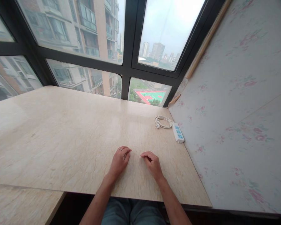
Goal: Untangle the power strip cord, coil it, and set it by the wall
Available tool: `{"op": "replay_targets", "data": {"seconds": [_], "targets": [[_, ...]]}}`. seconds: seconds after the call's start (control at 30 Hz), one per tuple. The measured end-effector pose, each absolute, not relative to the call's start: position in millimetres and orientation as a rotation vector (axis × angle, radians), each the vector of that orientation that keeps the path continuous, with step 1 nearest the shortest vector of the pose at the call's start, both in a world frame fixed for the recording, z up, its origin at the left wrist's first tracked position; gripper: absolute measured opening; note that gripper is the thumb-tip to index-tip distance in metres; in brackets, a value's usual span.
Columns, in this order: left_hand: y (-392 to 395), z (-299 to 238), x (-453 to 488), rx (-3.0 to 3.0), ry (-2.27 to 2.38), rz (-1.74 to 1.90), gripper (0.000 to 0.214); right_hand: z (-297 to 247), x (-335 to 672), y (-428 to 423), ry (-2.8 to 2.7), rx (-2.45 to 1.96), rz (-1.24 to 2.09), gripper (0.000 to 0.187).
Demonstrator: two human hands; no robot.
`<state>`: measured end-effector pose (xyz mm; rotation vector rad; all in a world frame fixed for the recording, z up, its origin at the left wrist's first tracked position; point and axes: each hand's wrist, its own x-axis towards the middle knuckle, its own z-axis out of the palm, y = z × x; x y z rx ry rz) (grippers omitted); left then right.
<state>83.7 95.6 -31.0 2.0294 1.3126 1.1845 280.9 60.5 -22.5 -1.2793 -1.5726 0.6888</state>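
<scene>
My left hand point(120, 160) rests on the marble-patterned tabletop point(67, 134), its fingers curled in toward the thumb; a ring shows on one finger. A short gap to its right, my right hand point(151, 162) lies on the same surface with fingers bent and closed. Nothing shows in either hand. Beyond my right hand, against the wall, lies a white power strip point(178, 132) with blue sockets facing up. Its white cord point(163, 126) is coiled beside it, with the plug point(157, 126) at the coil's left.
Dark-framed windows point(127, 50) rise behind the tabletop. A wall with flowered paper point(236, 125) bounds the right side. At the lower left is another slab point(21, 203) of similar pattern. My legs point(133, 212) are below the front edge.
</scene>
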Motion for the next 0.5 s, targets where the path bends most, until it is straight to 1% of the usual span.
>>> {"op": "replay_targets", "data": {"seconds": [0.5], "targets": [[94.6, -29.4, 85.0, 2.022, 1.317, 1.162, 0.020, -24.9, 282.4, 60.8, -1.583, -1.278, 0.698, 0.021]]}}
